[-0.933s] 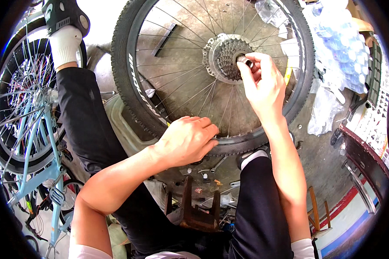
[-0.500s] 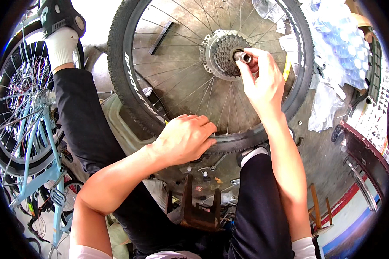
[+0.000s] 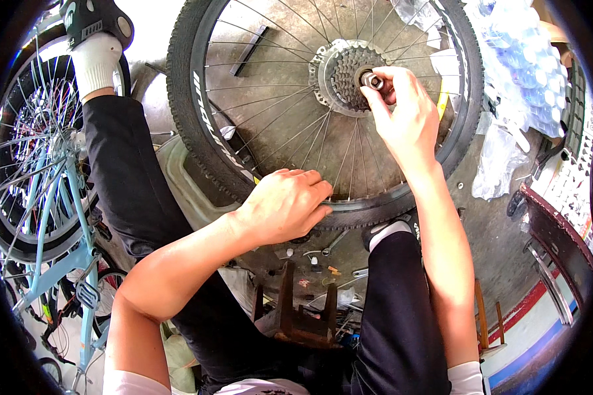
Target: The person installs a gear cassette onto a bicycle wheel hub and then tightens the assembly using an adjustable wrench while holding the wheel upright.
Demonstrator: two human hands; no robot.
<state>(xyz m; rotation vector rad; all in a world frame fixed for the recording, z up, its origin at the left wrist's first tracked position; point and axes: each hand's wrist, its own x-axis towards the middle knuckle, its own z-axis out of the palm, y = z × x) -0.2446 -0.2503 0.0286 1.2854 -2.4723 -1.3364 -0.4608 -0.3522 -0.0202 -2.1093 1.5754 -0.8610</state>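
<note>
A bicycle wheel (image 3: 192, 136) with a black knobby tyre stands tilted in front of me, its cassette (image 3: 344, 78) of dark sprockets turned toward me. My left hand (image 3: 286, 204) is closed over the near part of the rim and tyre; its fingertips are partly hidden. Between the thumb and fingers of my right hand (image 3: 402, 108) is a short shiny metal socket (image 3: 373, 81), hollow at the end facing me. The socket sits at the centre of the cassette, against the hub. Whether it is seated in the hub cannot be made out.
A light blue bicycle (image 3: 69, 263) stands at the left. At the right are wrapped clear bottles (image 3: 524, 72), a plastic bag (image 3: 497, 164) and a dark red table edge (image 3: 553, 227). A wooden stool (image 3: 293, 309), a wrench (image 3: 335, 243) and small parts lie between my legs.
The socket's open end now faces me more directly, and my right hand has turned slightly with it. My left hand keeps its hold on the wheel; the view has shifted a little.
</note>
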